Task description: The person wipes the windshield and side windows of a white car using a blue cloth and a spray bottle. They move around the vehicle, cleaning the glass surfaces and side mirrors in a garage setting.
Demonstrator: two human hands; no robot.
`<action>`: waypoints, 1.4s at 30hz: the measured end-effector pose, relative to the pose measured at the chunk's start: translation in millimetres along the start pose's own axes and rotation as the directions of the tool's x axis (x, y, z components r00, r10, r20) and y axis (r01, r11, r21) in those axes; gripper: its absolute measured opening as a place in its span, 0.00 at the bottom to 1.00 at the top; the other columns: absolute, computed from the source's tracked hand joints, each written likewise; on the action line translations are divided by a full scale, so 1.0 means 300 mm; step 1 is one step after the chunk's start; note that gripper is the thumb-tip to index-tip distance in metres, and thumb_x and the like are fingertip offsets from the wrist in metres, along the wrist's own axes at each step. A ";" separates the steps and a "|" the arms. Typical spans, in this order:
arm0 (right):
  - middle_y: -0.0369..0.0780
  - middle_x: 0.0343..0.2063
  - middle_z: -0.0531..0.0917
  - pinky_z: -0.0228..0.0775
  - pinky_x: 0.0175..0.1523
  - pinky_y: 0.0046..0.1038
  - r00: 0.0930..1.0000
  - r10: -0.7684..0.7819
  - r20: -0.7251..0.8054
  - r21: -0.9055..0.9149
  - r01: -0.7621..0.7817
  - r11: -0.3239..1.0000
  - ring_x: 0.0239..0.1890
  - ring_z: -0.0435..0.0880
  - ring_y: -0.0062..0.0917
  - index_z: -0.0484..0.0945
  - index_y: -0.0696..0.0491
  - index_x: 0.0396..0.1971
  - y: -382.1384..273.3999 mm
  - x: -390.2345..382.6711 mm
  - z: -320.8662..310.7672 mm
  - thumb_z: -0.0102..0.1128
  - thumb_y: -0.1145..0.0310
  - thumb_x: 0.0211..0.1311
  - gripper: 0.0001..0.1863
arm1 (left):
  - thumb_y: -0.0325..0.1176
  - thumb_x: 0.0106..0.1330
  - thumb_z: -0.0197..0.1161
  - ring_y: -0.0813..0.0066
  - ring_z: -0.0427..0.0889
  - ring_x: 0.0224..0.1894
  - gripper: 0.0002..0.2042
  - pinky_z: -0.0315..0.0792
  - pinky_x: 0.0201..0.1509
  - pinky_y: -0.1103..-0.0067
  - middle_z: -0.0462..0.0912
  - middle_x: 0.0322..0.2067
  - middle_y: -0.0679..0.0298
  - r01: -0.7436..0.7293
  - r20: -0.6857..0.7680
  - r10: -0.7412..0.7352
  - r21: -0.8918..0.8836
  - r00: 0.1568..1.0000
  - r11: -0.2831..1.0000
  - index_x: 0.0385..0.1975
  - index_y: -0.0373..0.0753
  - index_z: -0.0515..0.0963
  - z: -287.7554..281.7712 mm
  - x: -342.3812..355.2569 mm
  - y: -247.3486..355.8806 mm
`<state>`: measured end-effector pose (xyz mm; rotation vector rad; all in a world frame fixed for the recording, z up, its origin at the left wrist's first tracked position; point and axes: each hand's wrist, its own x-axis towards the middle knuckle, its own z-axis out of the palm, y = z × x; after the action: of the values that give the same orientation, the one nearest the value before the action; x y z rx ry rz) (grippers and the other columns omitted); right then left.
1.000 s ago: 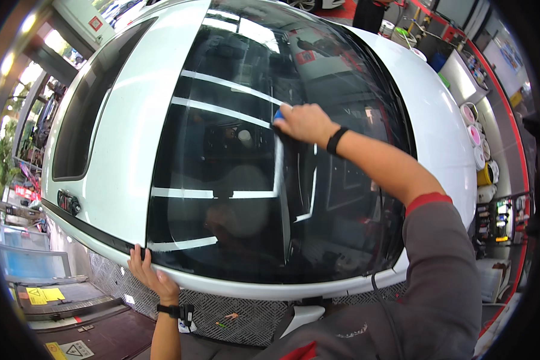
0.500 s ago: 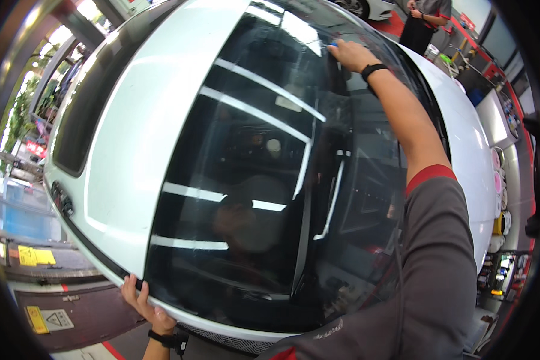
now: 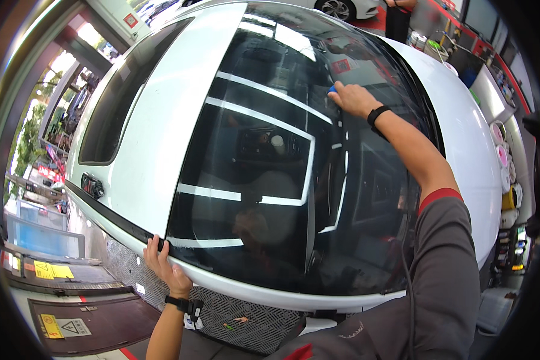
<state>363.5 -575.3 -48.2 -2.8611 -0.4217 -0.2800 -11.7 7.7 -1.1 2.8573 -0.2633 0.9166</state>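
Observation:
A white car fills the view, its dark glossy windshield (image 3: 246, 156) lying between the pale roof (image 3: 156, 132) and the white hood (image 3: 462, 120). My right hand (image 3: 359, 102) reaches far across the glass, fingers closed on a small blue object (image 3: 332, 89). Most of that object is hidden by the fingers, so its kind does not show. My left hand (image 3: 171, 273) rests on the near roof edge, where the black trim (image 3: 129, 225) meets the windshield corner. Its fingers are stretched out and hold nothing. Bright light strips reflect in the glass.
A black roof-mounted item (image 3: 92, 186) sits near the left roof edge. Buckets (image 3: 435, 51) stand at the far right, and rolls (image 3: 501, 147) line the right wall. Another car (image 3: 342, 9) and a person (image 3: 398, 21) are at the back. A brown cabinet door (image 3: 96, 321) is lower left.
My right hand has slid nearer to me across the glass with the blue object. My left hand stays at the roof corner. The whole view has shifted a little.

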 end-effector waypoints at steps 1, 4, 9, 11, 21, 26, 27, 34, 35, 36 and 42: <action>0.56 0.33 0.88 0.78 0.45 0.56 1.000 -0.020 -0.002 0.005 0.020 1.000 0.39 0.87 0.57 0.73 0.56 0.46 -0.035 -0.080 -0.005 0.49 0.46 0.80 0.25 | 0.51 0.75 0.40 0.41 0.65 0.76 0.30 0.47 0.80 0.45 0.73 0.70 0.45 -0.002 -0.008 0.002 -0.016 1.000 1.000 0.61 0.34 0.76 0.003 0.002 0.001; 0.54 0.31 0.88 0.79 0.43 0.54 0.998 -0.012 0.057 0.026 0.011 1.000 0.37 0.87 0.55 0.73 0.56 0.45 -0.161 -0.332 -0.024 0.52 0.46 0.78 0.24 | 0.49 0.75 0.40 0.43 0.64 0.76 0.30 0.47 0.81 0.46 0.73 0.71 0.46 -0.029 -0.038 0.027 -0.033 0.999 0.999 0.62 0.33 0.76 0.013 0.003 0.003; 0.51 0.31 0.88 0.81 0.40 0.50 0.992 -0.053 0.112 0.105 0.041 0.994 0.35 0.88 0.51 0.73 0.55 0.44 -0.376 -0.794 -0.026 0.54 0.44 0.77 0.25 | 0.43 0.72 0.43 0.47 0.66 0.76 0.27 0.47 0.82 0.50 0.74 0.71 0.50 -0.046 -0.088 0.042 -0.040 0.995 0.998 0.63 0.33 0.77 0.028 0.005 0.004; 0.49 0.31 0.88 0.81 0.40 0.48 0.987 -0.073 0.143 0.127 0.055 0.990 0.34 0.89 0.50 0.74 0.55 0.44 -0.453 -0.965 -0.013 0.54 0.43 0.77 0.25 | 0.42 0.69 0.44 0.48 0.66 0.76 0.28 0.47 0.82 0.51 0.75 0.70 0.52 -0.046 -0.091 0.046 0.004 0.995 0.999 0.62 0.33 0.77 0.033 0.006 0.004; 0.46 0.36 0.86 0.81 0.38 0.41 0.946 -0.135 0.295 0.214 0.072 0.974 0.36 0.90 0.42 0.75 0.53 0.51 -0.747 -1.469 -0.007 0.53 0.41 0.77 0.27 | 0.43 0.72 0.46 0.48 0.67 0.75 0.26 0.50 0.81 0.52 0.74 0.70 0.52 -0.111 -0.151 0.112 0.015 0.982 0.994 0.61 0.34 0.78 0.050 0.010 -0.003; 0.43 0.34 0.79 0.72 0.45 0.39 0.997 0.043 -0.057 0.201 -0.031 0.979 0.39 0.80 0.38 0.80 0.53 0.39 -0.826 -1.434 0.021 0.58 0.47 0.75 0.21 | 0.41 0.71 0.46 0.48 0.67 0.75 0.25 0.50 0.82 0.52 0.74 0.70 0.51 -0.093 -0.141 0.096 0.027 0.985 0.995 0.61 0.34 0.79 0.054 0.006 -0.008; 0.42 0.34 0.77 0.71 0.46 0.39 0.986 0.012 -0.164 0.222 0.025 0.975 0.39 0.78 0.37 0.80 0.53 0.39 -0.843 -1.421 0.033 0.61 0.50 0.73 0.19 | 0.41 0.71 0.46 0.48 0.67 0.75 0.25 0.50 0.82 0.52 0.74 0.70 0.51 -0.093 -0.140 0.096 0.025 0.985 0.995 0.61 0.34 0.79 0.055 0.005 -0.009; 0.42 0.31 0.77 0.68 0.45 0.38 0.975 -0.037 -0.218 0.274 0.098 0.957 0.36 0.78 0.37 0.78 0.54 0.35 -0.829 -1.326 0.088 0.63 0.61 0.70 0.12 | 0.41 0.73 0.45 0.48 0.67 0.76 0.26 0.50 0.81 0.51 0.74 0.71 0.51 -0.101 -0.125 0.104 0.033 0.987 0.994 0.62 0.34 0.78 0.053 0.003 -0.015; 0.42 0.31 0.77 0.68 0.45 0.38 0.970 -0.055 -0.238 0.253 0.117 0.960 0.36 0.78 0.37 0.77 0.54 0.34 -0.803 -1.294 0.092 0.62 0.62 0.69 0.11 | 0.42 0.73 0.45 0.48 0.66 0.76 0.26 0.49 0.81 0.51 0.74 0.71 0.51 -0.089 -0.108 0.092 0.035 0.990 0.995 0.63 0.33 0.78 0.052 0.003 -0.015; 0.42 0.30 0.77 0.68 0.45 0.38 0.962 -0.070 -0.265 0.231 0.133 0.964 0.36 0.78 0.37 0.77 0.54 0.34 -0.767 -1.257 0.092 0.62 0.63 0.69 0.10 | 0.42 0.73 0.44 0.48 0.66 0.76 0.26 0.49 0.82 0.51 0.74 0.71 0.51 -0.083 -0.098 0.088 0.046 0.991 0.995 0.63 0.33 0.78 0.051 0.003 -0.015; 0.43 0.29 0.77 0.69 0.44 0.38 0.939 -0.128 -0.318 0.153 0.184 0.971 0.34 0.79 0.38 0.75 0.54 0.31 -0.522 -0.935 0.095 0.60 0.66 0.68 0.08 | 0.46 0.78 0.40 0.45 0.63 0.77 0.28 0.47 0.82 0.49 0.73 0.72 0.48 -0.041 -0.035 0.040 -0.018 0.999 0.999 0.63 0.31 0.76 0.032 -0.002 -0.012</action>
<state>56.6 -495.0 -105.6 -2.5515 -0.5800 -0.6686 -6.2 9.6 -9.5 2.8260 -0.3254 0.9643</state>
